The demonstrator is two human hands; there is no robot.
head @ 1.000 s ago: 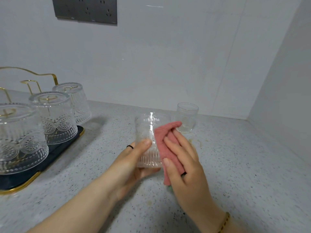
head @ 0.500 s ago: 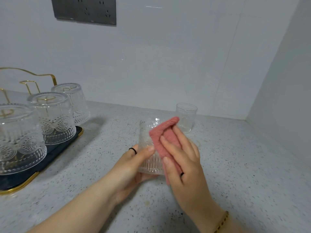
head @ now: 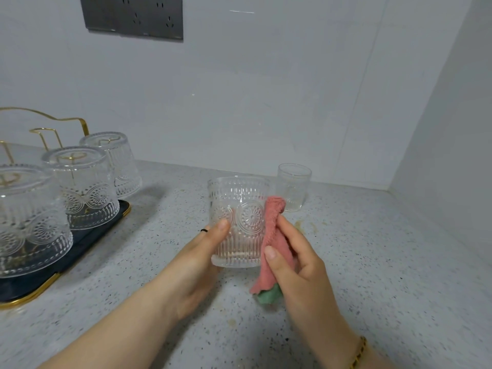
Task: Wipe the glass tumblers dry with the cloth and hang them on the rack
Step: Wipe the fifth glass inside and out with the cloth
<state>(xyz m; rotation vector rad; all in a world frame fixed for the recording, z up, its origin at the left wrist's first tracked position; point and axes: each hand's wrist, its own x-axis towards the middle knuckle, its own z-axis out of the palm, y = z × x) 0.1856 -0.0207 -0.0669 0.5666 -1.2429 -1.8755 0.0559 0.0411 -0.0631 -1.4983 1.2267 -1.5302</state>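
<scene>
My left hand (head: 198,258) grips a patterned glass tumbler (head: 238,209) upright above the counter, thumb on its near side. My right hand (head: 295,259) pinches a pink cloth (head: 274,235) with a green underside against the tumbler's right wall. Three tumblers hang upside down on the gold wire rack (head: 66,121) at the left: a near one (head: 29,222), a middle one (head: 80,187) and a far one (head: 117,163). One more small glass (head: 292,186) stands upright by the back wall.
The rack sits on a dark tray with a gold rim (head: 29,294) at the left edge. The speckled counter (head: 372,262) ends at white walls behind and to the right. A grey socket panel (head: 133,16) is on the back wall.
The tumbler has turned upright from a tilt. The cloth has slid from its upper front down to its right side, and its green corner now hangs below my right hand.
</scene>
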